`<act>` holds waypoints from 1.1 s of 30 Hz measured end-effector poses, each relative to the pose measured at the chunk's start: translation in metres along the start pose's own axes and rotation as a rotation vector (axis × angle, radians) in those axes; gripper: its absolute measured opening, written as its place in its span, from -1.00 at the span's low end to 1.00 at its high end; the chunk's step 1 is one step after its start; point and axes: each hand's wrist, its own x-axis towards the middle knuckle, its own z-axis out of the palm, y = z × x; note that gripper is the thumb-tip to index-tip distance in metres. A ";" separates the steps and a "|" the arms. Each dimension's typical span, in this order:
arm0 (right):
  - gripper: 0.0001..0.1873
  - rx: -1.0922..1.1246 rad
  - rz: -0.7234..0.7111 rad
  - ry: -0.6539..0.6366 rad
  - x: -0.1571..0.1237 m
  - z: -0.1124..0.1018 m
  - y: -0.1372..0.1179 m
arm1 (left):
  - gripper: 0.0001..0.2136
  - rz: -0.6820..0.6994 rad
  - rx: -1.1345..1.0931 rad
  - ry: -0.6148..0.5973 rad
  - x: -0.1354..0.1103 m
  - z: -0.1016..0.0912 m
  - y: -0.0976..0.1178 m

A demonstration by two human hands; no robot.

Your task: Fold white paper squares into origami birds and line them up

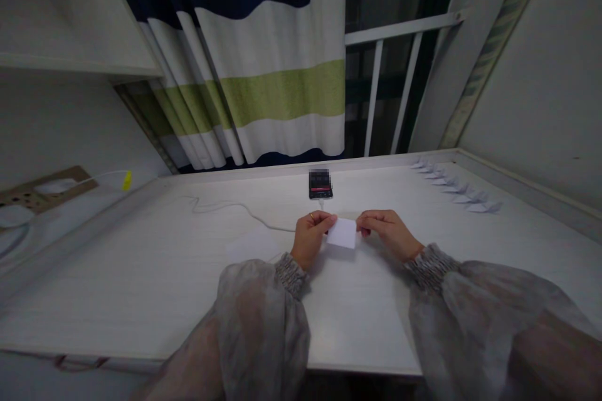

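A small, roughly square piece of white paper [342, 234] is held up a little above the white desk. My left hand [310, 238] pinches its left side, thumb on top and fingers behind; a ring shows on one finger. At the paper's right edge, my right hand [385, 232] has thumb and forefinger pressed together, seemingly gripping that edge; the other fingers are curled. Just beyond the hands lies a phone [320, 184] with a lit screen and a plug at its near end.
Several folded white paper pieces [456, 187] stand in a row at the back right. White paper sheets [253, 244] lie left of my hands. A white cable [244, 208] runs across the desk [117, 288]. A power strip [42, 191] is at the left wall; a striped curtain [282, 88] hangs behind.
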 end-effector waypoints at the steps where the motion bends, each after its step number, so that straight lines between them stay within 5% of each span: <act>1: -0.78 0.005 -0.026 0.052 0.001 -0.003 0.002 | -0.85 0.004 -0.008 0.038 0.002 -0.002 0.001; 5: -0.77 -0.065 -0.089 0.143 0.004 -0.008 0.006 | -0.84 -0.013 -0.014 0.083 0.006 -0.007 0.001; 9: -0.77 -0.336 -0.337 0.030 -0.002 0.004 0.005 | -0.82 -0.044 -0.010 0.047 0.004 -0.003 -0.001; 13: -0.42 -0.570 -0.544 -0.019 -0.011 0.017 0.003 | -0.79 -0.060 -0.012 0.074 0.002 -0.001 -0.002; 25: -0.50 -0.691 -0.525 -0.055 -0.008 0.021 0.012 | -0.75 -0.063 -0.003 -0.011 0.001 0.001 -0.002; 33: -0.63 -0.568 -0.449 0.000 -0.007 0.019 0.007 | -0.69 -0.030 -0.037 -0.146 0.000 0.002 -0.002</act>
